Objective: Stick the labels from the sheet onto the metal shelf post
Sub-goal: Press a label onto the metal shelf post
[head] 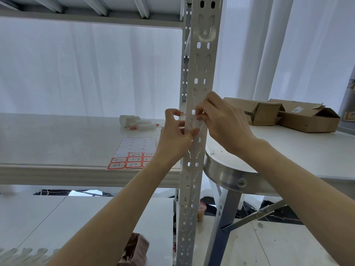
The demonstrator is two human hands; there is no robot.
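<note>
A white perforated metal shelf post (pixel 199 73) runs upright through the middle of the view. Both hands meet on it at shelf height. My left hand (pixel 175 139) pinches one end of a small red-edged label (pixel 197 122) against the post's left edge. My right hand (pixel 222 123) presses the label's other end onto the post face with its fingertips. Much of the label is hidden under the fingers. The label sheet (pixel 132 153) lies flat on the shelf board to the left, its upper rows peeled bare and several red-bordered written labels left along the bottom.
White marker pens and a cap (pixel 134 122) lie on the shelf board (pixel 57 143) behind the sheet. A round metal-rimmed table (pixel 230 175) stands right of the post. Open cardboard boxes (pixel 299 117) sit on the white surface at the far right.
</note>
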